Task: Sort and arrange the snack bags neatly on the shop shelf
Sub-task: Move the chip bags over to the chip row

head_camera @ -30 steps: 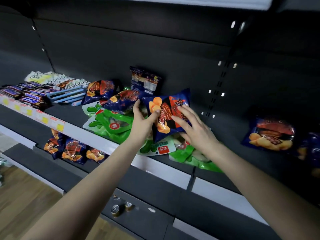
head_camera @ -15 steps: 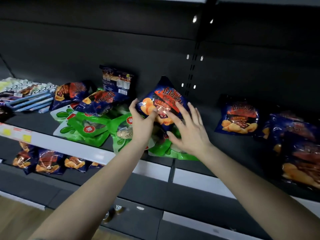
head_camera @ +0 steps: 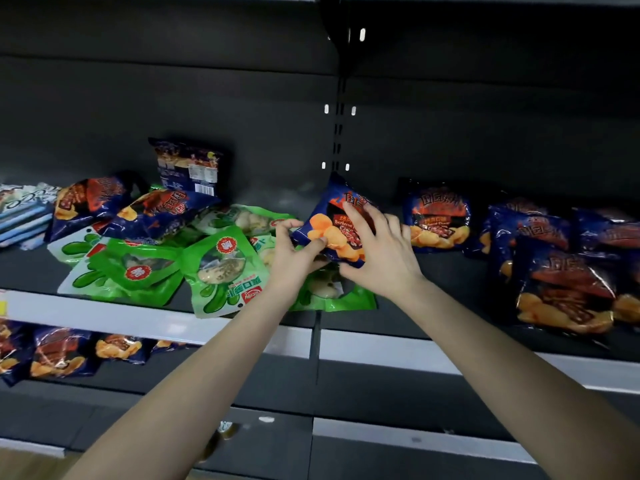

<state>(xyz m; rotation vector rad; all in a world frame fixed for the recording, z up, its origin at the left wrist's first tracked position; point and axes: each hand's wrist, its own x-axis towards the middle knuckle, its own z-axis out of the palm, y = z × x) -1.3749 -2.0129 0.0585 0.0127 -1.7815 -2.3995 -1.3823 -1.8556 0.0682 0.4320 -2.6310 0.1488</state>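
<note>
While the left hand (head_camera: 294,252) is pinching the lower corner of a blue chip bag (head_camera: 332,233), the right hand (head_camera: 381,258) is clasping its front, fingers spread. That bag is hanging tilted over green bags (head_camera: 221,268) on the shelf (head_camera: 156,320), near more blue bags (head_camera: 440,220) at right.

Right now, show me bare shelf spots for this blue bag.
Bare shelf for the held blue bag lies in front of the standing blue bag, between the green packs and the right-hand blue pile; another lies behind the green packs, right of the upright bag. Left is crowded.
</note>
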